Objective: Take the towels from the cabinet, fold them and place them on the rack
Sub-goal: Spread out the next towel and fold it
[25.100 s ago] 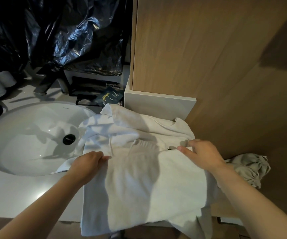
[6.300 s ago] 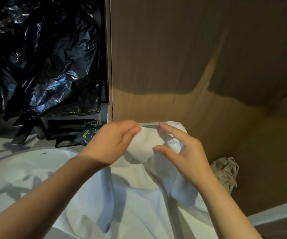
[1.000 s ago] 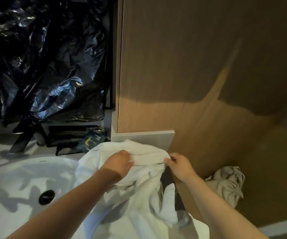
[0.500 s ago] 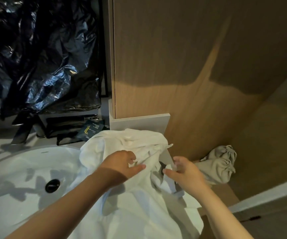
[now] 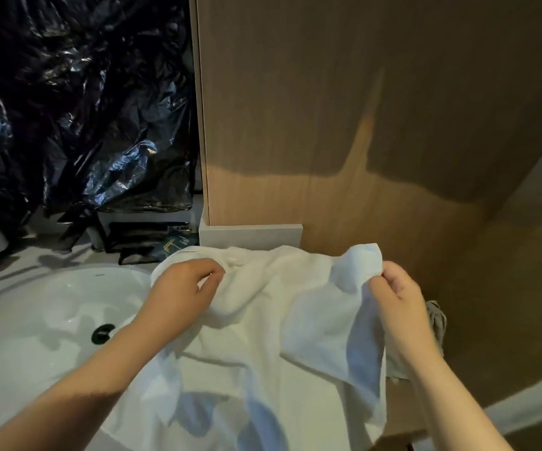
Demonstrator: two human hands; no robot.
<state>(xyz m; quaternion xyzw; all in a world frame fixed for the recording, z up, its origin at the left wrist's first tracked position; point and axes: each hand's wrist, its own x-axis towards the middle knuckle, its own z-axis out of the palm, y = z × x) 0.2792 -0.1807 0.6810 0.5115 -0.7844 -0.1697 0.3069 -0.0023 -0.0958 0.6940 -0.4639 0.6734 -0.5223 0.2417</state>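
Left hand and right hand each pinch an upper edge of the white towel, which drapes over the counter beside the sink.

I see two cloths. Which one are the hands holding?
The big white towel: the left hand and the right hand each grip its top edge. The small greyish cloth lies crumpled behind the right wrist, and no hand holds it.

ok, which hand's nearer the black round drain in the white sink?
Left. The left hand grips the white towel just right of the drain; the right hand pinches its far corner.
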